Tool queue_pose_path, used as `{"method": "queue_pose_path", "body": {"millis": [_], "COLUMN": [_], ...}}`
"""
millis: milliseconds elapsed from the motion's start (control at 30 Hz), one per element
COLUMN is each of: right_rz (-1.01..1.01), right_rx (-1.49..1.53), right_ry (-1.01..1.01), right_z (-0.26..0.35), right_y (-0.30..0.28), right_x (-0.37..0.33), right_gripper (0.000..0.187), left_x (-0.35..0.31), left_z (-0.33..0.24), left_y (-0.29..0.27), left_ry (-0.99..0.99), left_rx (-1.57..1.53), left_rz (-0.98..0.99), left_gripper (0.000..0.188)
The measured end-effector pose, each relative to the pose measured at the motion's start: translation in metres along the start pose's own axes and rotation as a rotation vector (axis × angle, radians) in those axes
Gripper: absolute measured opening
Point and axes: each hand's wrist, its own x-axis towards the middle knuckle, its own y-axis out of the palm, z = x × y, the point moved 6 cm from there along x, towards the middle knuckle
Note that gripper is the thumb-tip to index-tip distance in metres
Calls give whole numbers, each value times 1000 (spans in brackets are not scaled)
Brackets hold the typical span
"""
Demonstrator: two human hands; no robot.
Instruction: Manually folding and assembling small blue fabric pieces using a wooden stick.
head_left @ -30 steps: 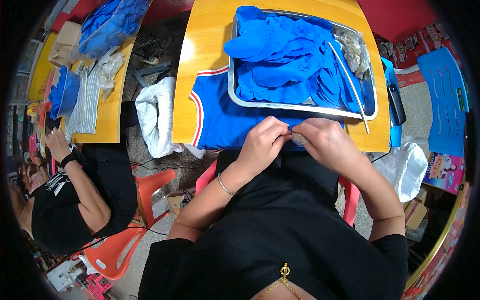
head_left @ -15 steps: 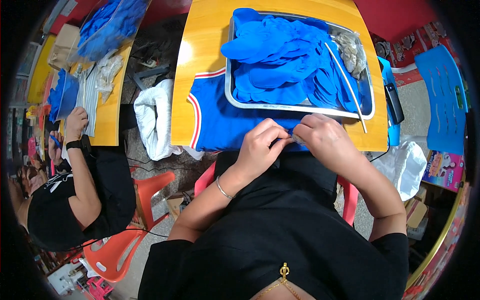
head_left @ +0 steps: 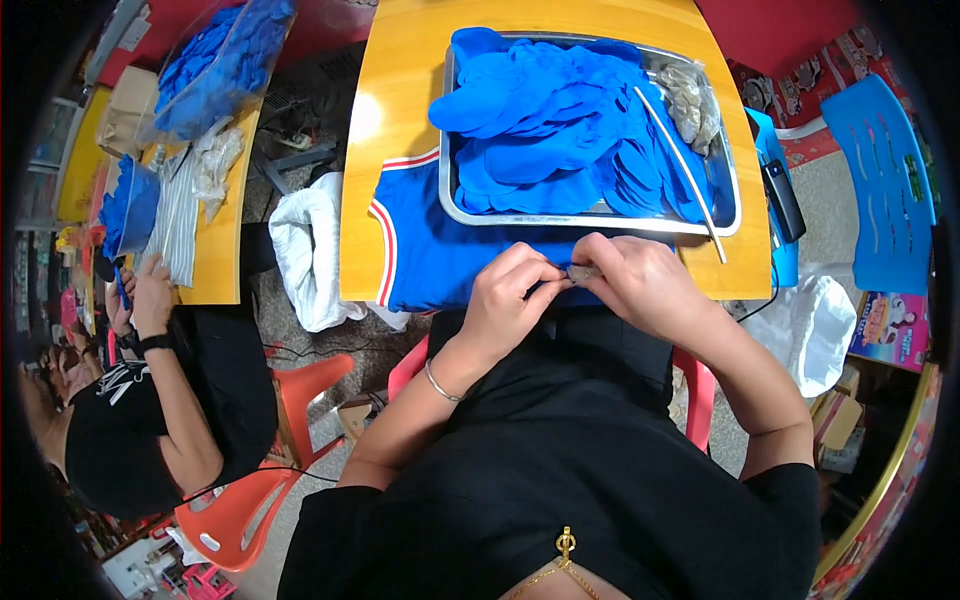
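Note:
My left hand [head_left: 512,298] and my right hand [head_left: 645,287] meet fingertip to fingertip in front of the tray, over the near edge of a blue garment with red-and-white trim [head_left: 450,270]. Both are closed in a pinch. A small grey-brown piece [head_left: 583,272] shows between the right thumb and fingers; its kind is unclear. What the left fingertips pinch is too small to make out. Just beyond, a metal tray [head_left: 590,218] rests partly on the garment, heaped with flat blue fabric pieces [head_left: 560,120].
In the tray lie a thin white stick [head_left: 680,170] and a clear bag of beige bits [head_left: 690,108]. On the left, a co-worker's hand [head_left: 152,298] works beside a blue-filled tub [head_left: 130,205]. White cloth [head_left: 308,250] hangs left of my table; a blue chair [head_left: 880,180] stands right.
The blue bit seen between my fingertips no longer shows; the grey-brown piece is more visible. My hands shifted slightly left. The co-worker's hands moved lower in the picture.

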Motion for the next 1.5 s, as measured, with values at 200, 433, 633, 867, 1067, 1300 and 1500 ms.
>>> {"method": "queue_pose_path", "body": {"millis": [200,433,633,867,1067,1300,1500], "right_rz": [-113,-45,-24,-29,3,115,22], "right_rx": [50,-191,-280,-314,71,247,50], "right_ry": [-131,-191,-134,-101,-24,-30,-142], "right_z": [0,5,14,17,-3,-14,-10], "right_y": [-2,0,7,11,5,5,0], "right_x": [-4,-3,-2,1,-9,-15,-15], "right_gripper": [9,8,6,6,11,32,26], "left_x": [0,-1,-4,-7,-3,-1,2], "left_z": [-1,0,-3,2,-10,-22,-33], "left_y": [1,1,5,3,6,13,20], "left_ry": [7,-7,-17,-17,95,310,471], "left_rx": [-38,-39,-7,5,109,208,383], "left_rz": [-6,4,-17,-67,89,120,316], "left_gripper": [9,9,14,15,14,17,13]}}
